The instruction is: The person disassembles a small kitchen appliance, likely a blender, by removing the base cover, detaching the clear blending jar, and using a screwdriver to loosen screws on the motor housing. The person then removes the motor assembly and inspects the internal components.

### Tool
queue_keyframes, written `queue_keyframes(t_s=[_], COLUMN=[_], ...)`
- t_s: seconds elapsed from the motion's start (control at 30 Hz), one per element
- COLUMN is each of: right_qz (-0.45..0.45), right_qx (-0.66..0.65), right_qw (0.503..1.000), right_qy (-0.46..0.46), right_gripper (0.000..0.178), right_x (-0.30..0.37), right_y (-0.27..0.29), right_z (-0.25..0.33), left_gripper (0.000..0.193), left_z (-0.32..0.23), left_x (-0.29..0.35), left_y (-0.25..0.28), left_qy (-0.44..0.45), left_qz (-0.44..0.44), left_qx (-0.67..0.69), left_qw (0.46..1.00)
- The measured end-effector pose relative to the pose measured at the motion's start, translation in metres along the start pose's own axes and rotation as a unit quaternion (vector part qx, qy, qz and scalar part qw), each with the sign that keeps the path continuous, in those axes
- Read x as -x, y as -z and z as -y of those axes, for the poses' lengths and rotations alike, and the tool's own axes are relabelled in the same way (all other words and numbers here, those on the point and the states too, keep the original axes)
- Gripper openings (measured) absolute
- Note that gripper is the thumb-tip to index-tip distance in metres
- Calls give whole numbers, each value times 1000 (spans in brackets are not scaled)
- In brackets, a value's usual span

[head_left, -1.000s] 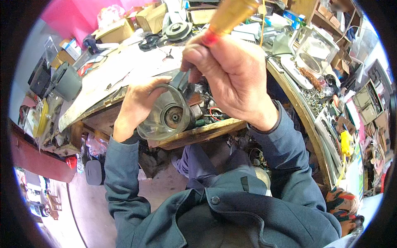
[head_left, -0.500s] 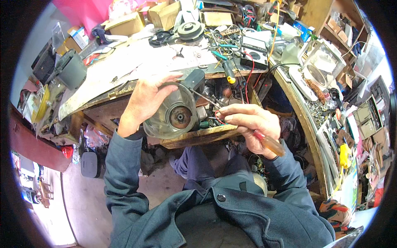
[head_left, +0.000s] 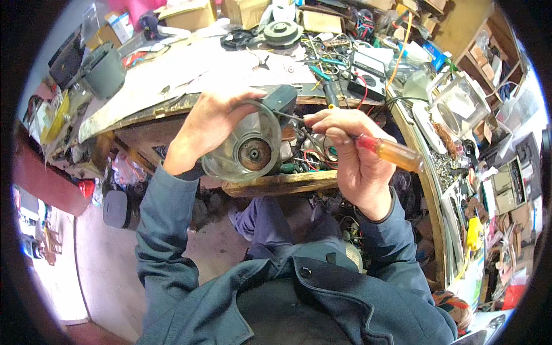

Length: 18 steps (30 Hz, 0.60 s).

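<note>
Blender jar [head_left: 227, 158] in the left hand [head_left: 208, 123], screwdriver [head_left: 397, 154] in the right hand [head_left: 361, 154]

We have our left hand clamped on the jar's rim, thumb and fingers closed over its edge, with the dark grey handle [head_left: 280, 99] just past the fingertips. The clear jar hangs below and to the right of that hand, tilted so that its round metal hub [head_left: 255, 154] faces us; a wooden drawer edge [head_left: 282, 185] shows just beneath. Our right hand is closed around the screwdriver: the fingers gather about the shaft [head_left: 292, 117], and the amber grip sticks out on the hand's right. The shaft runs left toward the jar's handle, but we cannot tell whether its tip is seated.

To do this well, we would judge, we should brace the jar firmly, hold the shaft in line with whatever it bears on, press before twisting, and keep our left fingertips out of the tip's path, since smooth plastic or glass could let it skid.

Counting up: one jar, with one handle and one hub; one screwdriver in use. Beyond the right hand, on the counter [head_left: 190, 80], we count one black-and-white multimeter [head_left: 368, 68]; ahead of both hands, one grey disc [head_left: 283, 34]; well left of the left hand, one grey bucket [head_left: 104, 77]. The tangled wires defeat our count.
</note>
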State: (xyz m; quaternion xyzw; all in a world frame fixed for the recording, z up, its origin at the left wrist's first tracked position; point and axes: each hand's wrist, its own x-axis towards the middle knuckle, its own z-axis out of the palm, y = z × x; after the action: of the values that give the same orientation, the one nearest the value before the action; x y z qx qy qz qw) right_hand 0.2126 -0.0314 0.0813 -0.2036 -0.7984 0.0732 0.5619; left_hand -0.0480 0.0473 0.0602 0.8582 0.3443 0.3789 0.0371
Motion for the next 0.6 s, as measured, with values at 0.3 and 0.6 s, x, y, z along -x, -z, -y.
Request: queue_keyframes(t_s=[0.3,0.6], right_qz=[-14,-66], right_qx=[-28,-36], right_qw=[999,997], right_qy=[-28,3], right_gripper=[11,25], right_x=[5,49], right_y=[0,3], right_z=[-15,-33], left_gripper=[23,29], left_z=[6,4], left_x=[1,2], left_y=[-5,-8], left_qy=[-33,-23], left_qz=[-37,-21], left_qx=[29,-4], left_qw=[998,1000])
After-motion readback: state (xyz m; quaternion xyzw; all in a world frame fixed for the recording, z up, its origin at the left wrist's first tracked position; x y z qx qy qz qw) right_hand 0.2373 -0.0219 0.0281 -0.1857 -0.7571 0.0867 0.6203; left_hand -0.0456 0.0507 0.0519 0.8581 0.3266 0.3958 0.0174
